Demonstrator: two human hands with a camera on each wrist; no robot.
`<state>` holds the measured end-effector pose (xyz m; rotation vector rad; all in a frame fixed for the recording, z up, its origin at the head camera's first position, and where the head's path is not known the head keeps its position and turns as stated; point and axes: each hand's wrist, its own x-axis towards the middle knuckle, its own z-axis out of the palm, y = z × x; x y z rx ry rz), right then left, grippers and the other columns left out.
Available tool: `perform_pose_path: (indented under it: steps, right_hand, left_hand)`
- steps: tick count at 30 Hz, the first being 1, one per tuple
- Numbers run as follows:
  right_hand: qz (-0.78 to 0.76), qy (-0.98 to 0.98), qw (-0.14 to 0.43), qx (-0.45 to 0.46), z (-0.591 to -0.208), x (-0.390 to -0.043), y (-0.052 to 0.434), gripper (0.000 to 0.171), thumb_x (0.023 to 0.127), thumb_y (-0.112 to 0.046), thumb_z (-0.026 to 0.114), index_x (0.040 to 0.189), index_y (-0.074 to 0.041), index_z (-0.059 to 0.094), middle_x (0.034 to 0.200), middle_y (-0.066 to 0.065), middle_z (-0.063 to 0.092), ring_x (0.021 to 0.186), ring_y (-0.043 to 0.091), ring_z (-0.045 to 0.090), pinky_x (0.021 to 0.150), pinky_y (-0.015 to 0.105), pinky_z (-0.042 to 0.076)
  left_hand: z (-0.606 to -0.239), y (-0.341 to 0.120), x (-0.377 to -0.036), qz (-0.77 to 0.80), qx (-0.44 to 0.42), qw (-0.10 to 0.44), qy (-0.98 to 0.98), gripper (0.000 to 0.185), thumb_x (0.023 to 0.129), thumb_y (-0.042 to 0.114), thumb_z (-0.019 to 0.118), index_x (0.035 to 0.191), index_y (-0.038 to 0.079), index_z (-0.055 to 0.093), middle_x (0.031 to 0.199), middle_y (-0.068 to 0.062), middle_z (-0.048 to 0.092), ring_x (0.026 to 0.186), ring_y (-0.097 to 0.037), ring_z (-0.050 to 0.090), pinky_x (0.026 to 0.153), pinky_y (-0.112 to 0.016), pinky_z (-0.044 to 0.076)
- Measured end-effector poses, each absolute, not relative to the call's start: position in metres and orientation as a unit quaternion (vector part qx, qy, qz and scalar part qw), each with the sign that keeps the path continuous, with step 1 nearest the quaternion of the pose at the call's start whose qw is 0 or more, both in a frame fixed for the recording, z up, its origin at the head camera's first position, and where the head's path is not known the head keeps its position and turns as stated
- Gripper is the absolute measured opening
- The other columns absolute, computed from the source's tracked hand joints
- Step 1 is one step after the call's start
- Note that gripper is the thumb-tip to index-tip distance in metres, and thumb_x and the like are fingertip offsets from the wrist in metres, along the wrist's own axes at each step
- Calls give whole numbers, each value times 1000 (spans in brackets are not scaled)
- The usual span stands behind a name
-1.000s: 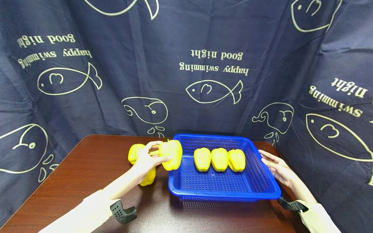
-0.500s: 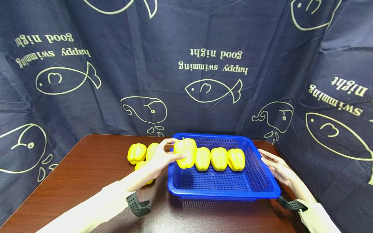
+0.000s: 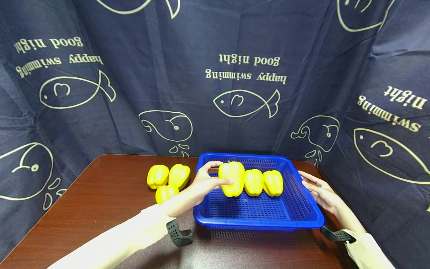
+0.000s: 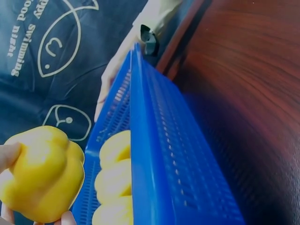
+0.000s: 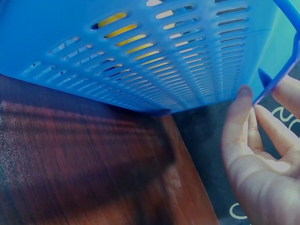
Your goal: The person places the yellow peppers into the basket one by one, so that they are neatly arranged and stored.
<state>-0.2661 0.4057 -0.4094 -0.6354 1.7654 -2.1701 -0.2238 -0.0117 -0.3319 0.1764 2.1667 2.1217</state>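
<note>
My left hand holds a yellow bell pepper over the left part of the blue basket, thumb in front and fingers behind. The left wrist view shows this pepper from its lobed end, above the basket's rim. Inside the basket stand yellow bell peppers in a row; in the head view the held one hides the leftmost. At the basket's right side, my right hand grips the rim, its fingertips on both sides of the edge in the right wrist view.
Three more yellow bell peppers lie grouped on the brown wooden table, left of the basket. A dark blue curtain with fish drawings hangs behind the table and along its sides. Each wrist wears a dark strap.
My left hand has carried its bell pepper rightward, from the basket's left rim to over the row inside. The peppers on the table have come into fuller view. My right hand stays at the rim.
</note>
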Motion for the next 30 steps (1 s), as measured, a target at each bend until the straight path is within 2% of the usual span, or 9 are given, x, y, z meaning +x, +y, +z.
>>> perform_pose_path:
  steps: [4,10,19,30]
  right_hand:
    - [-750,609,136,-222,-410,-266,406,48,102,3,28,138,-20,50,126,-8,63,108,11,65,87,25,55]
    - [-751,605,139,-224,-410,-265,406,48,102,3,28,137,-20,51,126,-8,63,108,10,65,87,24,55]
    - [-753,610,136,-209,-409,-266,406,47,102,2,30,136,-21,52,125,-8,64,106,11,66,85,25,55]
    - [-750,612,136,-211,-406,-265,404,46,102,2,31,135,-21,54,125,-9,64,106,10,65,85,24,55]
  left_hand:
    - [-336,1,-226,698,58,68,710,59,72,7,80,124,5,52,124,-21,53,92,-24,65,84,-42,56]
    - [-342,23,-227,708,61,80,699,60,69,4,80,122,4,53,117,-18,58,91,-19,61,70,-30,55]
    - [-349,54,-225,713,50,97,692,55,68,1,80,117,4,55,109,-16,61,87,-18,62,72,-37,58]
    - [-353,76,-226,706,36,121,697,53,69,1,79,115,5,53,109,-15,60,88,-18,62,72,-36,58]
